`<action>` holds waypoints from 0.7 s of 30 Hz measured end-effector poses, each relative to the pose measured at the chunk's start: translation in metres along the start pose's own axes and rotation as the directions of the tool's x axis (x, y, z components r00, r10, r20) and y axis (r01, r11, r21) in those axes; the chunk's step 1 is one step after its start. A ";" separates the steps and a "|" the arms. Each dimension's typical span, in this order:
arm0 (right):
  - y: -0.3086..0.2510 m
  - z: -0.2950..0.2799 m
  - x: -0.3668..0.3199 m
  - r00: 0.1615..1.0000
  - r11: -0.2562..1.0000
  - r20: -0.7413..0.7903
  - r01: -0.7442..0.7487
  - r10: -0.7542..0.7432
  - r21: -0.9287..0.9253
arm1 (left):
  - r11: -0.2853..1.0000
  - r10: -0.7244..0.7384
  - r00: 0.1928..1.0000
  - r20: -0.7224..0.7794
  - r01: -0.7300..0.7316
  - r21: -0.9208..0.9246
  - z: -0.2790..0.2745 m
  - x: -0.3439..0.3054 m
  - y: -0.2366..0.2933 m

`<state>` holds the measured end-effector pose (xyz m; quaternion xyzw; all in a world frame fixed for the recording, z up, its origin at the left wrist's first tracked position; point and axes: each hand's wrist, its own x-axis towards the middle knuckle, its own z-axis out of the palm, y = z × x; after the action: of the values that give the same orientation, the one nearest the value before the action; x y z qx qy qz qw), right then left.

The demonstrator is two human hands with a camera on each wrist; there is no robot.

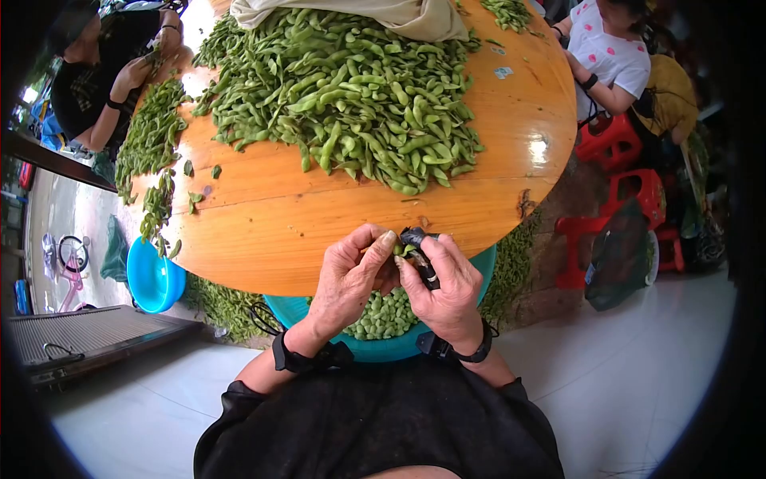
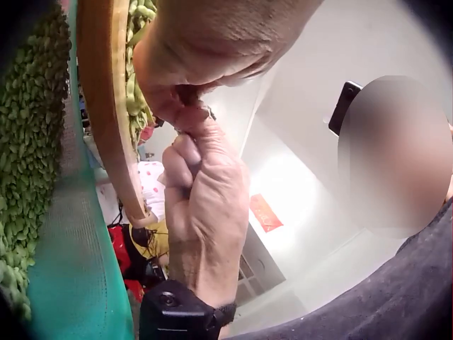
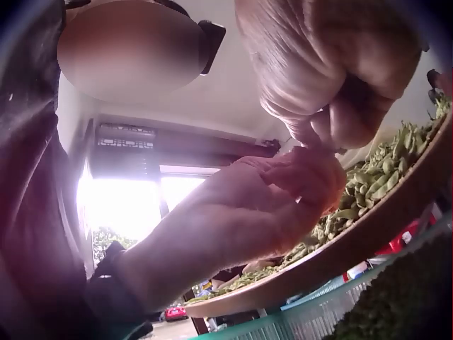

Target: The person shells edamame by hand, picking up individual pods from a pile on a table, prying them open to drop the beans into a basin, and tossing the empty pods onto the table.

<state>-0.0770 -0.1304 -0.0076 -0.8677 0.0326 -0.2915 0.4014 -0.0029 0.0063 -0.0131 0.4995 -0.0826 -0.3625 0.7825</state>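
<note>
Both hands meet above a teal basin (image 1: 275,307), just off the table's near edge. A green soybean pod (image 1: 409,249) is pinched between thumbs and fingers. The left hand (image 1: 349,275) pinches the pod's left end, thumb uppermost. From the other side, the right hand (image 1: 447,291) holds it with thumb and fingers, beside a black wrapping (image 1: 415,236) that seems to be around a finger. In the left wrist view, the right hand (image 2: 212,205) touches the left hand (image 2: 219,42) at the fingertips; the pod is mostly hidden there. Shelled green beans (image 1: 383,317) lie in the basin.
A large heap of soybean pods (image 1: 343,96) covers much of the wooden table (image 1: 263,215), partly under a cloth (image 1: 375,14). Two other people sit across it. A blue basin (image 1: 155,275) stands left, red stools (image 1: 630,195) right. Empty-looking pods (image 1: 227,311) litter the floor.
</note>
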 end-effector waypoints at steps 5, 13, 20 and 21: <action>0.009 0.001 0.003 0.992 0.982 0.030 -0.129 0.126 0.138 | 0.999 -0.031 0.999 -0.039 0.030 -0.026 0.008 -0.004 -0.009; 0.007 -0.002 -0.003 0.999 0.997 -0.025 -0.027 0.029 0.073 | 0.984 -0.039 0.999 0.000 0.038 -0.176 0.002 -0.001 -0.010; 0.003 -0.011 -0.008 0.996 0.996 0.017 0.086 -0.086 0.004 | 0.999 -0.023 0.997 0.073 0.019 0.045 -0.001 -0.006 0.006; 0.003 -0.013 -0.007 0.993 0.994 0.053 0.102 -0.104 0.033 | 0.990 -0.040 0.994 0.102 0.026 0.136 -0.003 -0.007 0.007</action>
<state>-0.0895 -0.1391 -0.0062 -0.8697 -0.0276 -0.2885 0.3995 -0.0031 0.0150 -0.0066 0.5327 -0.1393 -0.3949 0.7355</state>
